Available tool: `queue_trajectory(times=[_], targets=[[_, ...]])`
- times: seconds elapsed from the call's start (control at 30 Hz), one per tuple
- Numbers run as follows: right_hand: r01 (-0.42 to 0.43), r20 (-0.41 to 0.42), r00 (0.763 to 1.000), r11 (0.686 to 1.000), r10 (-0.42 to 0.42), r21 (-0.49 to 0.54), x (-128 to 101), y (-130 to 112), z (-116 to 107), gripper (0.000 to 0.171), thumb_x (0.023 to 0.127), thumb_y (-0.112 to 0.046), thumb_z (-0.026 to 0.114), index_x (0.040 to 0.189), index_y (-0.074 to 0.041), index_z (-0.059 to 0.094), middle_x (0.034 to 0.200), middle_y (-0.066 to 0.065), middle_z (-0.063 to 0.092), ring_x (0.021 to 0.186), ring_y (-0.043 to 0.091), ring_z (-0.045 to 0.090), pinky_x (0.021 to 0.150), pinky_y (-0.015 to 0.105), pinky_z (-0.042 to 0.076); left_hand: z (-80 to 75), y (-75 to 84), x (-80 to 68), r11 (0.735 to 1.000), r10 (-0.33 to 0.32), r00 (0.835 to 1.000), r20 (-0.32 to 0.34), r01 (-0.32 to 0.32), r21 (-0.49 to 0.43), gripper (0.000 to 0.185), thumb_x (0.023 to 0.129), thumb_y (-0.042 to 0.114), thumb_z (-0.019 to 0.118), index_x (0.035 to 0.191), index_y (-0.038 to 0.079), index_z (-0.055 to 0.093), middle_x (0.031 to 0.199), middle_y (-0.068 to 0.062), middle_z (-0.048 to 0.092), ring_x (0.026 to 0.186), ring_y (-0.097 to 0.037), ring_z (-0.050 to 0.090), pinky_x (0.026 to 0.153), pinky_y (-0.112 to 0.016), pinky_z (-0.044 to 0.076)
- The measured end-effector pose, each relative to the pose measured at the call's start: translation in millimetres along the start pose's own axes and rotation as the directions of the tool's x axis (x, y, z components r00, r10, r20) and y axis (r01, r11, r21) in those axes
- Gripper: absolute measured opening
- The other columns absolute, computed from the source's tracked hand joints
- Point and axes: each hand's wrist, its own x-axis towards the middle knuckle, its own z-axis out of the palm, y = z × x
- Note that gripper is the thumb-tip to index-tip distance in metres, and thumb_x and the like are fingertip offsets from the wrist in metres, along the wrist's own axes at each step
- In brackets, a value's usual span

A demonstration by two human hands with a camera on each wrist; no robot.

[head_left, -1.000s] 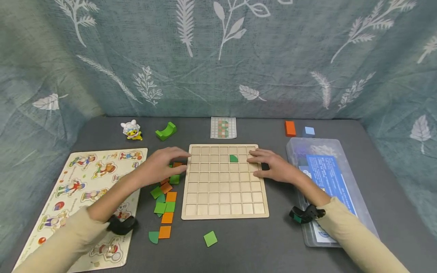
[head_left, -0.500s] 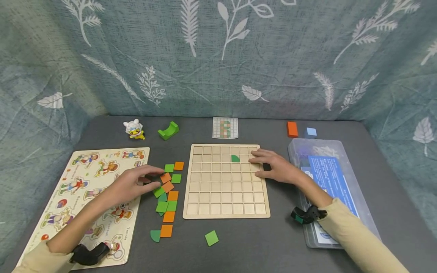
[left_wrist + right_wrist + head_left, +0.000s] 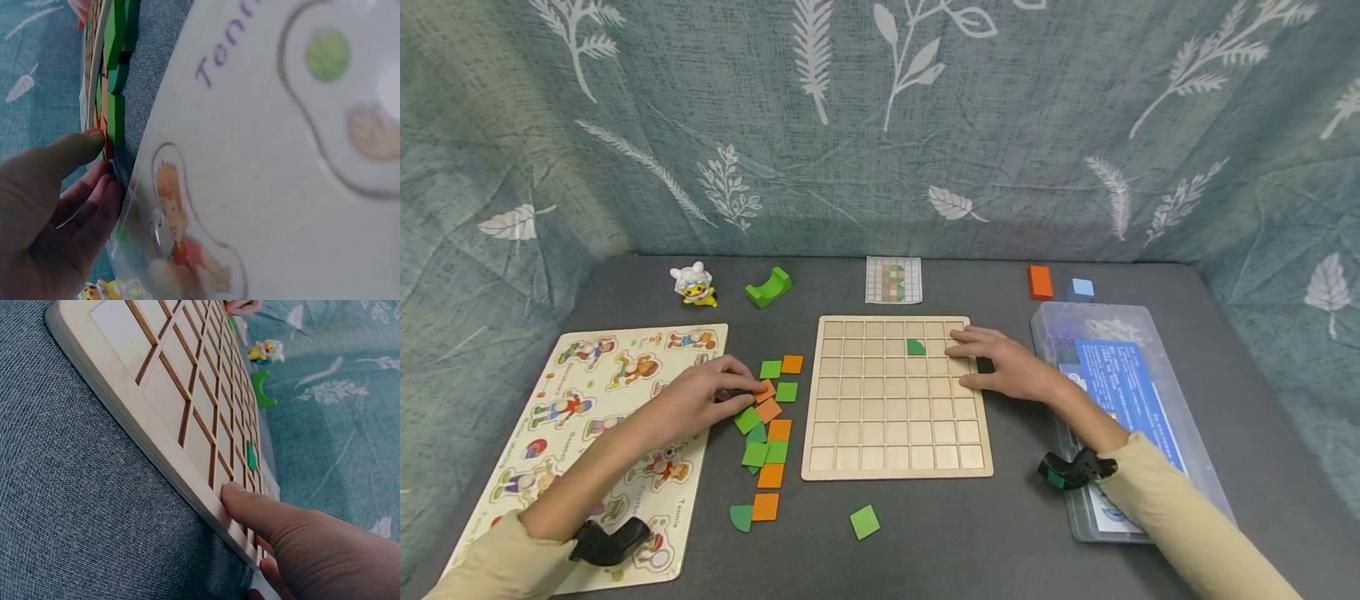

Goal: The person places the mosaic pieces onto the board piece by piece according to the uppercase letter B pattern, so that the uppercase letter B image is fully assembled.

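Observation:
In the head view my left hand (image 3: 703, 400) is at the loose tiles left of the grid board, thumb and fingertips pinching a square orange tile (image 3: 766, 389). The left wrist view shows the thumb (image 3: 84, 148) at this tile's edge, with the other fingers curled below. Around it lie green and orange square tiles, such as a green one (image 3: 747, 420) and an orange one (image 3: 768, 410). My right hand (image 3: 1009, 367) rests on the right edge of the wooden grid board (image 3: 895, 476), fingers spread and thumb on the rim. One green quarter-round tile (image 3: 915, 347) sits in a cell.
A wooden picture puzzle (image 3: 691, 492) lies under the left forearm. The right forearm passes over a clear plastic case (image 3: 1180, 425). Behind the board are a pattern card (image 3: 893, 280), green arch block (image 3: 769, 287), figurine (image 3: 693, 284), red block (image 3: 1041, 282) and blue block (image 3: 1081, 289).
My left hand has left the board's left edge, moved left to the loose tiles, and its fingertips have closed on an orange one. The right hand has stayed on the board.

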Motion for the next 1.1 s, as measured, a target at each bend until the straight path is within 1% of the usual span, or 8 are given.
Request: queue_trajectory(times=[0.17, 0.4, 0.53, 0.67, 0.8, 0.87, 0.93, 1.1], targets=[[-0.007, 0.001, 1.0, 1.0, 0.007, 0.002, 0.2, -0.5, -0.1, 0.047, 0.088, -0.015, 0.07, 0.132, -0.002, 0.059, 0.15, 0.022, 0.041, 0.143, 0.044, 0.028, 0.113, 0.061, 0.025, -0.9, 3.7, 1.9, 0.999, -0.001, 1.0, 0.01, 0.001, 0.054, 0.023, 0.087, 0.008, 0.07, 0.109, 0.01, 0.075, 0.102, -0.004, 0.065, 0.083, -0.012, 0.055, 0.066, -0.025, 0.042], [-0.013, 0.01, 1.0, 1.0, 0.012, 0.019, 0.8, 0.1, 0.3, 0.047, 0.089, -0.016, 0.07, 0.132, -0.002, 0.058, 0.15, 0.022, 0.041, 0.143, 0.044, 0.028, 0.113, 0.061, 0.024, 0.7, 10.1, 5.0, 0.99, 0.041, 0.999, -0.016, -0.038, 0.134, 0.019, 0.083, 0.009, 0.074, 0.102, 0.01, 0.077, 0.096, -0.003, 0.067, 0.077, -0.011, 0.058, 0.064, -0.026, 0.045], [-0.027, 0.02, 0.999, 0.999, 0.026, 0.036, 0.9, 0.4, 0.0, 0.047, 0.089, -0.017, 0.069, 0.133, -0.003, 0.058, 0.151, 0.021, 0.039, 0.144, 0.043, 0.026, 0.113, 0.062, 0.024, 3.3, 15.6, 6.0, 0.981, 0.035, 0.999, -0.03, -0.029, 0.192, 0.017, 0.082, 0.014, 0.076, 0.098, 0.011, 0.077, 0.093, -0.003, 0.067, 0.076, -0.012, 0.06, 0.064, -0.028, 0.048], [-0.029, 0.02, 0.999, 0.999, 0.028, 0.036, 0.2, 0.3, -0.8, 0.047, 0.089, -0.016, 0.069, 0.133, -0.003, 0.058, 0.151, 0.022, 0.039, 0.144, 0.044, 0.026, 0.113, 0.062, 0.024, 6.0, 18.8, 8.8, 0.977, 0.027, 0.998, -0.051, -0.016, 0.212, 0.011, 0.083, 0.016, 0.075, 0.093, 0.012, 0.077, 0.089, -0.001, 0.067, 0.071, -0.008, 0.058, 0.061, -0.025, 0.046], [-0.02, 0.017, 1.0, 0.999, 0.019, 0.033, 0.9, 0.4, -0.1, 0.047, 0.089, -0.016, 0.069, 0.132, -0.002, 0.058, 0.15, 0.022, 0.04, 0.143, 0.044, 0.027, 0.113, 0.062, 0.025, -3.3, 21.8, 13.9, 0.983, 0.018, 0.998, -0.067, -0.005, 0.183, 0.013, 0.084, 0.013, 0.074, 0.096, 0.011, 0.077, 0.09, -0.003, 0.068, 0.071, -0.008, 0.056, 0.06, -0.023, 0.045], [-0.015, 0.016, 1.0, 0.999, 0.014, 0.032, 1.1, 0.0, 0.4, 0.047, 0.089, -0.016, 0.069, 0.132, -0.002, 0.058, 0.15, 0.023, 0.04, 0.143, 0.044, 0.028, 0.113, 0.062, 0.025, -9.3, 25.7, 20.3, 0.99, 0.008, 0.997, -0.076, 0.003, 0.14, 0.017, 0.084, 0.012, 0.074, 0.101, 0.01, 0.076, 0.093, -0.004, 0.068, 0.073, -0.009, 0.056, 0.062, -0.024, 0.045], [-0.009, 0.016, 1.0, 1.0, 0.008, 0.03, 1.2, -0.1, 0.8, 0.046, 0.089, -0.016, 0.069, 0.132, -0.002, 0.058, 0.15, 0.023, 0.04, 0.142, 0.044, 0.028, 0.112, 0.061, 0.025, -10.3, 30.2, 31.4, 0.996, 0.023, 0.996, -0.083, -0.016, 0.093, 0.019, 0.084, 0.011, 0.074, 0.103, 0.011, 0.076, 0.095, -0.004, 0.069, 0.075, -0.012, 0.058, 0.064, -0.025, 0.047], [0.0, 0.005, 1.0, 1.0, 0.0, 0.024, 1.5, 0.0, 1.2, 0.046, 0.089, -0.015, 0.069, 0.132, -0.002, 0.059, 0.15, 0.023, 0.041, 0.142, 0.045, 0.029, 0.112, 0.061, 0.026, 5.2, 46.1, 75.8, 0.991, 0.128, 0.991, -0.034, -0.129, -0.019, 0.023, 0.086, 0.015, 0.073, 0.108, 0.012, 0.074, 0.1, -0.003, 0.069, 0.076, -0.013, 0.059, 0.065, -0.025, 0.048]])
